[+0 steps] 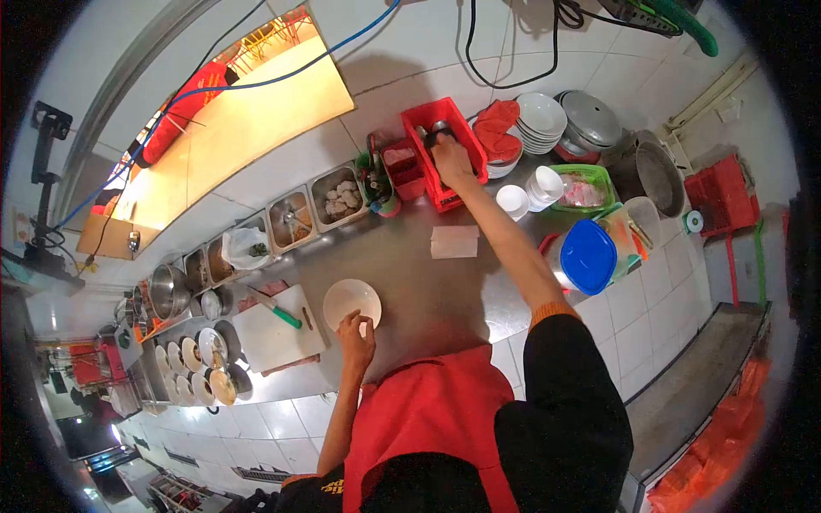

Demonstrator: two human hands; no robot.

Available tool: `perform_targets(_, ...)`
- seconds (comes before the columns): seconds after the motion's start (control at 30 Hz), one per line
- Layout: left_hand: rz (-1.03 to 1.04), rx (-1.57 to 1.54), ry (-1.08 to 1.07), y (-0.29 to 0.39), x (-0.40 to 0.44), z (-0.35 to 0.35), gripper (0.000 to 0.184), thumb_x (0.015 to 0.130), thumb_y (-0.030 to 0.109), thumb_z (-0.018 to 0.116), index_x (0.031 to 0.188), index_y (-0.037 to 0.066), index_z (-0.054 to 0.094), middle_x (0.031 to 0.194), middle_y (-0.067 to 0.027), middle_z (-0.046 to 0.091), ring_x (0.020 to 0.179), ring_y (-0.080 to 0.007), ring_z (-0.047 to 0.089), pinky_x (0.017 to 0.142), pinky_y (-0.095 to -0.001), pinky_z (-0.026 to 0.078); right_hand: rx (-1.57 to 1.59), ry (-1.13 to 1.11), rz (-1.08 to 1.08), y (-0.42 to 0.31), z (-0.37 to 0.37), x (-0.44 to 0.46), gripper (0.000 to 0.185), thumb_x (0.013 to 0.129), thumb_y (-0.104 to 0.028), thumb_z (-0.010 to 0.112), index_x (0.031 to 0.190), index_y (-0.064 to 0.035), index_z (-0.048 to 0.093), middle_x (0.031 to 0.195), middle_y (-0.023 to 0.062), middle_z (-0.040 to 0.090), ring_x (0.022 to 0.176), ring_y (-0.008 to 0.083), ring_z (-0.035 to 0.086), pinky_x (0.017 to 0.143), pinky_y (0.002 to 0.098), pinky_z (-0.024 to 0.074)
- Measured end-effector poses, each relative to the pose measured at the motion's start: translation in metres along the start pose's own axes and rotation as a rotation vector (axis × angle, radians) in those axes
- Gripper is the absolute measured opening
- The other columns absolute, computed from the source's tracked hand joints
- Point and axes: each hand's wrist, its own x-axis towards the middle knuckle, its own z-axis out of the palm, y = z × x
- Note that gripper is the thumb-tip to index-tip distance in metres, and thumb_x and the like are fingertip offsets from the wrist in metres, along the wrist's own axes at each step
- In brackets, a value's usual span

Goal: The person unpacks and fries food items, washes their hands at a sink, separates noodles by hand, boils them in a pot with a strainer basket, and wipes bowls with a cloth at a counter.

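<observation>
A white bowl (352, 299) stands on the steel counter in front of me. My left hand (357, 339) is at its near rim, fingers curled and closed on the edge. Stretched out to the far side, my right hand (451, 162) reaches into a red plastic basket (469, 141) against the wall. Its fingers are bent around a dark object among metal utensils; what it is, I cannot make out. A flat, pale pinkish rectangle (454, 242) lies on the counter between the bowl and the basket.
Left of the bowl, a green-handled knife (286, 318) rests on a white cutting board (278, 333). Steel food pans (291, 220) line the wall. Stacked plates (540, 120), white cups (545, 185) and a blue-lidded container (588, 256) stand right. Several filled bowls (202, 386) sit far left.
</observation>
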Motion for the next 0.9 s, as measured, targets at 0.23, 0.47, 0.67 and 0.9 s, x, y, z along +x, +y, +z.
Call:
perform_targets(0.23,0.0,-0.093,-0.057,0.01,-0.002,-0.004,0.011,0.087,0.012,0.065,0.092,0.003,0.067,0.113,-0.0185,0.065,0.108,-0.0354,0.06,0.096,-0.0442,0.043,-0.564,0.003,-0.578,0.006,0.002,0.004,0.018,0.079,-0.012,0.056,0.088,-0.0035,0.07,0.112,0.0242,0.057,0.097,0.039,0.059,0.079,0.0455,0.0514)
perform_targets(0.47,-0.018,-0.187,-0.075,0.014,-0.008,-0.002,0.01,0.087,0.009,0.066,0.092,0.001,0.067,0.104,-0.0185,0.067,0.1,-0.0331,0.065,0.089,-0.039,0.049,-0.255,0.006,-0.033,-0.007,0.014,0.015,0.027,0.087,-0.011,0.048,0.084,0.0053,0.069,0.086,0.0251,0.069,0.081,0.0377,0.071,0.069,0.048,0.0571)
perform_targets(0.67,-0.032,-0.246,-0.136,0.027,-0.001,0.003,0.011,0.087,0.009,0.066,0.093,0.0,0.067,0.101,-0.0175,0.068,0.097,-0.0321,0.065,0.087,-0.0385,0.049,-0.539,0.225,-0.476,0.006,0.027,0.013,0.026,0.093,-0.016,0.043,0.099,-0.0027,0.065,0.087,0.0189,0.069,0.083,0.0336,0.068,0.069,0.0465,0.0529)
perform_targets(0.9,0.115,-0.256,-0.162,0.035,0.014,0.009,0.013,0.088,0.012,0.064,0.095,0.001,0.066,0.096,-0.0193,0.066,0.091,-0.0348,0.064,0.082,-0.042,0.051,-0.592,-0.308,-0.157,-0.023,0.005,0.021,0.036,0.091,-0.013,0.049,0.126,-0.0051,0.051,0.108,0.0147,0.066,0.105,0.0278,0.061,0.084,0.0443,0.0474)
